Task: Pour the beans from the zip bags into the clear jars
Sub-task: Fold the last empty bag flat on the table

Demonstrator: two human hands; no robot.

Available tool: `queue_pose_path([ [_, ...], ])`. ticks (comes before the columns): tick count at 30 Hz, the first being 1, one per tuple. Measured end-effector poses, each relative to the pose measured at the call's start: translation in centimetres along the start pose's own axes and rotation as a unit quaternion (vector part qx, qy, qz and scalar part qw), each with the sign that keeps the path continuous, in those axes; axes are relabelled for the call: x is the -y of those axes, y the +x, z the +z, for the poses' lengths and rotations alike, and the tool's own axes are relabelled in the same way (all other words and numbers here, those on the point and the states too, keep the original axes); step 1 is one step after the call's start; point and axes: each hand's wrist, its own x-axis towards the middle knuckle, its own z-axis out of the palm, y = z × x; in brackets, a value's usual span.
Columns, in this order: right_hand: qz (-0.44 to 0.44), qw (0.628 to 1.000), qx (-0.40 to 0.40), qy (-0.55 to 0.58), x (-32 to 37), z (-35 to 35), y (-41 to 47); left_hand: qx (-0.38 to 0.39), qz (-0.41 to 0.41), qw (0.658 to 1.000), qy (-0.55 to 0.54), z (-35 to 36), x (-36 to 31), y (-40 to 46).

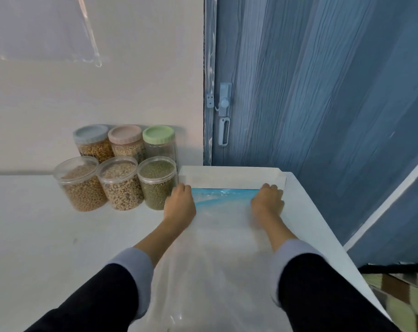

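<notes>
While my left hand (pixel 179 202) and right hand (pixel 268 200) curl over the two ends of the zip bag (pixel 222 212) at its blue strip, gripping it, the bag lies flat on the white table (pixel 35 236). Three open jars (pixel 120 183) of beans stand just left, lidded jars (pixel 125 142) behind them.

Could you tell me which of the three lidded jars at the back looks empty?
The green-lidded jar, rightmost in the back row, shows no contents; the blue-lidded jar and pink-lidded jar both hold grains.
</notes>
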Motion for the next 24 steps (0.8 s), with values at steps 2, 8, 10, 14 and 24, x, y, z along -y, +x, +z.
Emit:
queue_pose_path([
  [2,0.064,0.997,0.027,0.015,-2.1,-0.3,1.3,0.024,-0.113,0.993,-0.034,0.3,0.0,-2.2],
  [8,0.074,0.984,0.134,0.093,-3.9,-0.2,1.5,0.088,-0.291,0.941,-0.148,-0.2,-0.8,-3.2],
  [10,0.057,0.983,0.144,0.100,-3.5,-0.3,1.1,0.103,-0.316,0.908,-0.257,-0.5,-0.6,-2.8],
  [14,0.052,0.977,0.151,0.141,-3.5,0.1,0.8,0.107,-0.347,0.858,-0.363,-0.9,-0.1,-3.5],
  [24,0.012,0.981,0.184,0.064,-2.9,-1.8,-1.6,0.129,-0.361,0.832,-0.400,-1.7,2.9,-6.6],
])
